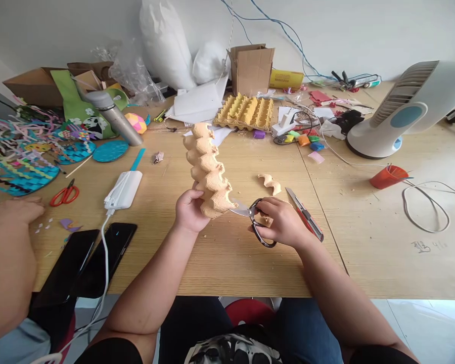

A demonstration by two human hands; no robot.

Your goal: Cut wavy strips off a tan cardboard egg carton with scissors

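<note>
A strip of egg carton [208, 169], tan and bumpy, is held tilted above the table by my left hand [191, 208], thumb on its near side. My right hand [278, 217] has its fingers in the handles of black-handled scissors [263, 241]. The scissor blades meet the carton's lower right edge, and part of them is hidden behind it. A cut-off carton scrap [269, 183] lies just beyond my right hand. To the right of that hand rests a red and black utility knife [307, 215] with its blade out.
A co-worker's arm [9, 242] rests at the left, near red scissors [65, 193]. Two phones [108, 258] and a white power bank [124, 189] lie left of me. Farther back are a yellow egg tray [246, 112], a fan [398, 111] and an orange cup [387, 177].
</note>
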